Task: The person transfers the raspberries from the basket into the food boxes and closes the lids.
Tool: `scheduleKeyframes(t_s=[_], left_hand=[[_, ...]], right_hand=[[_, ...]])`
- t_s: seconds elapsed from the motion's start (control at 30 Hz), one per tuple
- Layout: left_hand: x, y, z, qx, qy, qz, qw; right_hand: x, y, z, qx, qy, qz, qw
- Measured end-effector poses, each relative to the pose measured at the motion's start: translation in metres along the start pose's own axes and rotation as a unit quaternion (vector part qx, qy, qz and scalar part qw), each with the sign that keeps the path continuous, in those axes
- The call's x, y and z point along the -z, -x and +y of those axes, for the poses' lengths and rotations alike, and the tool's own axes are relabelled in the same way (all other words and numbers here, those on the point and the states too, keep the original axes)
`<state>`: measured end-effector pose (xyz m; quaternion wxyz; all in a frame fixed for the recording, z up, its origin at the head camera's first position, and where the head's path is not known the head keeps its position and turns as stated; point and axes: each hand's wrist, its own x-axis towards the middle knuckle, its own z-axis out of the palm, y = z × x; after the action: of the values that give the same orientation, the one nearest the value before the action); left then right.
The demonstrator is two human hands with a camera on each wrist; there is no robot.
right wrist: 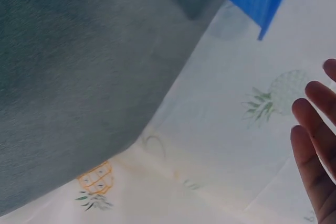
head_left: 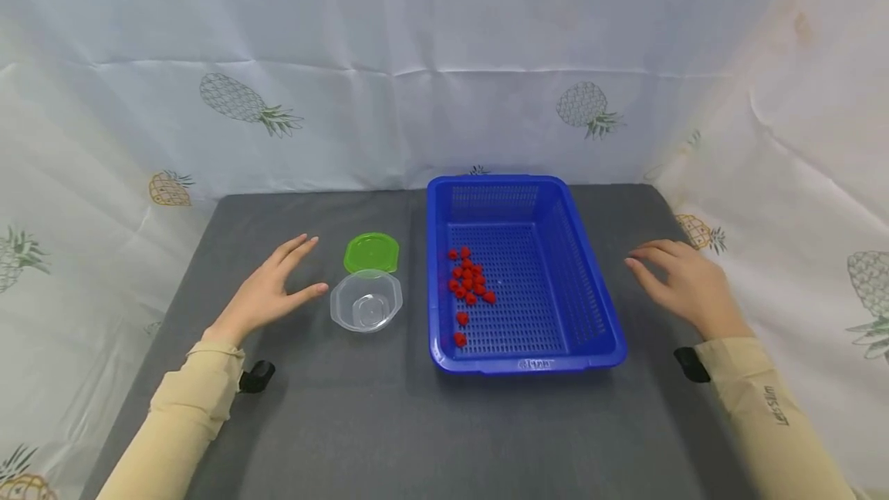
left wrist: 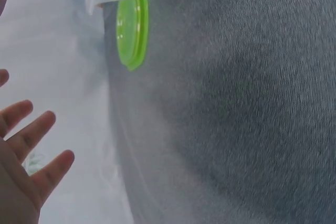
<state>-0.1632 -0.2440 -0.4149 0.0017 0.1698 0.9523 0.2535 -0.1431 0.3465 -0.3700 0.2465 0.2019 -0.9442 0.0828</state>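
My left hand (head_left: 271,290) hovers with spread fingers, its thumb tip close to a clear plastic bowl (head_left: 347,303); it holds nothing. Behind the bowl lies a green lid (head_left: 371,252), which the left wrist view shows as a lid (left wrist: 132,32) near the table's far edge. A blue plastic basket (head_left: 528,363) stands right of the bowl, with several small red berry-like pieces (head_left: 468,284) along its left side. To the right of the basket is my right hand (head_left: 684,284), fingers loosely bent and apart from it, nothing in its grasp.
A dark grey cloth covers the table (head_left: 333,423). White curtains (head_left: 417,122) printed with pineapples hang behind it and on both sides. Dark bands with black devices sit at the left wrist (head_left: 257,376) and the right wrist (head_left: 691,365).
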Motion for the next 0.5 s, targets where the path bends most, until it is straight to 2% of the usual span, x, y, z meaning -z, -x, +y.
scheduleKeyframes(t_s=[0.13, 0.23, 0.33, 0.5], left_hand=[[-0.005, 0.002, 0.004, 0.009, 0.024, 0.000, 0.9997], [-0.009, 0.006, 0.006, 0.013, 0.030, 0.004, 0.9995], [-0.013, 0.008, 0.008, 0.015, 0.033, 0.006, 0.9993], [-0.021, 0.009, 0.012, 0.011, 0.044, 0.005, 0.9989]], right_hand=[[-0.003, -0.007, -0.006, 0.045, 0.000, 0.062, 0.997], [-0.005, -0.013, -0.013, 0.066, -0.001, 0.087, 0.994], [-0.008, -0.018, -0.020, 0.078, -0.008, 0.097, 0.992], [-0.008, -0.024, -0.030, 0.084, -0.015, 0.089, 0.992]])
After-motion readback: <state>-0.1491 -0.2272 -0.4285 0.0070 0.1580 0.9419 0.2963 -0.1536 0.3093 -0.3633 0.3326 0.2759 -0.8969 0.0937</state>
